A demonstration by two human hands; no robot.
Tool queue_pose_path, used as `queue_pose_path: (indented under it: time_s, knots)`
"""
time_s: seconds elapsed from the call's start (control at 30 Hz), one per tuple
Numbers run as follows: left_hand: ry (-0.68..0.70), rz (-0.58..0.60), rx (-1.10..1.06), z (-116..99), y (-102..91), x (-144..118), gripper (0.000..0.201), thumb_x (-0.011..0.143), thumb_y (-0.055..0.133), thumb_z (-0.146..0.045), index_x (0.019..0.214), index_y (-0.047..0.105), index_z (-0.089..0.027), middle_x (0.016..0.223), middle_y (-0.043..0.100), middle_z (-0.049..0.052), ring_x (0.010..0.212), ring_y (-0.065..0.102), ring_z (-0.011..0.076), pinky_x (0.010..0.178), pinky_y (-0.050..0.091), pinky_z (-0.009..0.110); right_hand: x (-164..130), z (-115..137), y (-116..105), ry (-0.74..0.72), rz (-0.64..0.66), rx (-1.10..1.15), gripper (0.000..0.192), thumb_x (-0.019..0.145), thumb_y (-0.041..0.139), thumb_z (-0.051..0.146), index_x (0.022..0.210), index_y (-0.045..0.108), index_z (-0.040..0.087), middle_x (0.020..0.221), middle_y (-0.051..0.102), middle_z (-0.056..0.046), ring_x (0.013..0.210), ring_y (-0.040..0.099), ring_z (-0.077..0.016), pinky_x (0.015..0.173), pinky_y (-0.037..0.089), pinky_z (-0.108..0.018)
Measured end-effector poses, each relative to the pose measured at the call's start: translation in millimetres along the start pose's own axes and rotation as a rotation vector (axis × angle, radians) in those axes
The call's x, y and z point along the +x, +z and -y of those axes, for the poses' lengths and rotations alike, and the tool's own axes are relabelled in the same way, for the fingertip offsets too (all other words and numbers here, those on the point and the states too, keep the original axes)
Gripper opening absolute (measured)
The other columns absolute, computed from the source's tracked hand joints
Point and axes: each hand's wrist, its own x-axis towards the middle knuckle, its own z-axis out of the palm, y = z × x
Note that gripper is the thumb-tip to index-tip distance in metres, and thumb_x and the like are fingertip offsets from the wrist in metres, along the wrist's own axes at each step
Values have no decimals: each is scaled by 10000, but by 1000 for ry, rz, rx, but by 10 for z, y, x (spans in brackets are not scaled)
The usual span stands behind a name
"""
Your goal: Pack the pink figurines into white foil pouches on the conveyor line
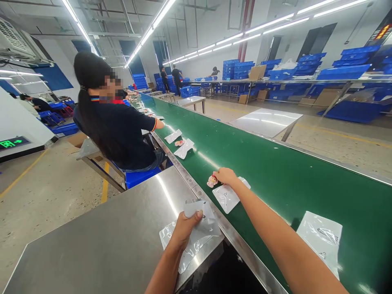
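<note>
Down at the bottom centre of the frame, the left hand [183, 228] has its fingers closed on a clear plastic bag [196, 232], thumb on top, pinning it at the edge of the steel worktop [101, 241]. Out at the middle of the frame, the right hand [225, 176] stretches across onto the green conveyor belt [275, 171], fingertips closed on a small pink toy figure [211, 181] that sits on the belt. Just beside that toy, to its lower right and touching the wrist's underside, lies another flat bag [228, 198]. Over at the lower right, a third bag [321, 239] rests on the belt, well apart from both hands. Further up the belt, left of centre, two more bags [180, 143] lie with a small pink piece [179, 143] between them. Seated beside that stretch, in the upper left, a co-worker in a dark shirt [119, 130] faces the belt from a blue stool [141, 176]. Far behind, in the upper right, blue crates [343, 69] stand stacked on racks.
</note>
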Motion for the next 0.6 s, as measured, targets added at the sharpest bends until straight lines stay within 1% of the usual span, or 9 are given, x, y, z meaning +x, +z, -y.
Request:
queue_pose_path:
  time_s: [0.07, 0.13, 0.2, 0.27, 0.33, 0.4, 0.43, 0.5, 0.6]
  knots:
    - [9, 22, 43, 40, 9, 10, 461, 539, 777, -492, 726, 638, -94, 624, 601, 41, 609, 534, 159, 612, 409, 268, -27, -34, 37, -13, 59, 30, 305, 822, 509, 284, 544, 491, 160, 511, 562, -45, 477, 546, -143, 513, 396, -251]
    - [15, 36, 88, 74, 18, 14, 474, 529, 766, -525, 682, 617, -102, 602, 577, 35, 594, 521, 157, 596, 396, 267, -141, -6, 51, -70, 62, 72, 272, 824, 505, 309, 591, 484, 169, 535, 565, -13, 433, 511, -109, 490, 386, -231]
    - [25, 43, 118, 92, 33, 12, 475, 520, 766, -529, 660, 593, -109, 593, 556, 23, 573, 498, 142, 569, 377, 254, -308, 71, 25, -144, 25, 122, 250, 844, 470, 372, 684, 493, 182, 599, 580, 9, 444, 501, -88, 496, 390, -216]
    - [43, 52, 127, 94, 52, 6, 470, 520, 769, -517, 663, 574, -114, 581, 530, 4, 546, 462, 120, 541, 353, 238, -500, 164, -36, -241, -1, 241, 292, 851, 433, 461, 752, 498, 195, 635, 577, 19, 458, 491, -82, 490, 393, -209]
    - [57, 51, 131, 86, 67, 2, 465, 523, 771, -505, 675, 564, -117, 572, 510, -11, 533, 436, 107, 531, 341, 229, -695, 240, -114, -333, 20, 387, 339, 831, 436, 525, 768, 507, 200, 626, 558, 25, 456, 472, -83, 463, 384, -209]
    - [68, 47, 139, 75, 71, -1, 455, 530, 771, -493, 680, 565, -116, 586, 518, -8, 550, 443, 111, 545, 351, 231, -877, 280, -187, -384, 75, 453, 333, 813, 469, 526, 758, 522, 202, 602, 537, 35, 450, 448, -84, 440, 360, -210]
    - [71, 49, 143, 69, 70, -4, 451, 536, 771, -486, 695, 574, -113, 604, 533, -1, 568, 456, 118, 559, 361, 234, -960, 288, -216, -395, 89, 422, 317, 811, 481, 509, 746, 531, 202, 591, 527, 39, 456, 439, -84, 439, 345, -209]
    - [60, 77, 162, 59, 69, -14, 446, 557, 767, -466, 758, 603, -103, 661, 570, 20, 615, 489, 138, 590, 378, 241, -1103, 290, -253, -414, 79, 288, 279, 816, 499, 456, 712, 548, 202, 579, 526, 42, 486, 436, -87, 458, 325, -211]
    - [40, 142, 177, 41, 88, -52, 460, 593, 750, -451, 859, 626, -97, 751, 605, 48, 697, 527, 174, 632, 395, 252, -1262, 282, -247, -461, 65, 134, 231, 830, 511, 376, 687, 573, 206, 619, 576, 38, 563, 486, -99, 519, 343, -221]
